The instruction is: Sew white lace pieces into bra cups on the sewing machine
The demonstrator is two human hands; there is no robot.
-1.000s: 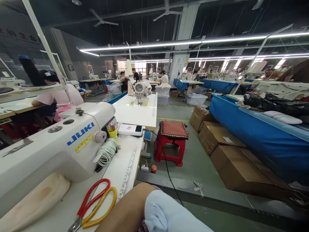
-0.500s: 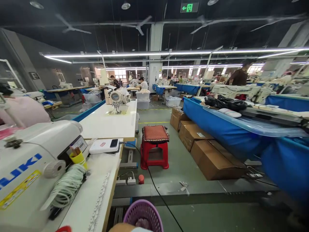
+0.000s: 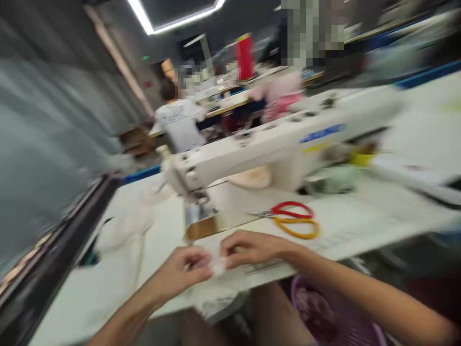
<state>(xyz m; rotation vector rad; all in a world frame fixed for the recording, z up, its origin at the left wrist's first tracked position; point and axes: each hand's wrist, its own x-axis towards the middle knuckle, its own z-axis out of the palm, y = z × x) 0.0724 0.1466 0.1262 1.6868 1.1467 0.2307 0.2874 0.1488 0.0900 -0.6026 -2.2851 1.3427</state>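
My left hand (image 3: 182, 271) and my right hand (image 3: 254, 247) meet at the front of the sewing table, fingers pinched toward each other. Between their fingertips is a small whitish piece, apparently cloth (image 3: 218, 265), smeared by motion. Just beyond the hands stands a white sewing machine (image 3: 248, 151), its needle area over a brown-and-metal plate (image 3: 201, 228). Scissors (image 3: 295, 219) with one red and one yellow handle lie on the table behind my right hand. Pale fabric (image 3: 124, 235) is spread out to the left of my left hand.
A purple basket (image 3: 297, 293) with material in it stands below the table edge, under my right forearm. Pale green cord (image 3: 333, 180) and a yellow cup (image 3: 362, 159) sit right of the machine. A person in a white shirt (image 3: 180, 122) is beyond the table.
The view has swung left and down from the aisle to the sewing table. Both my hands are now in sight, pinched on the whitish piece; before, neither showed clearly.
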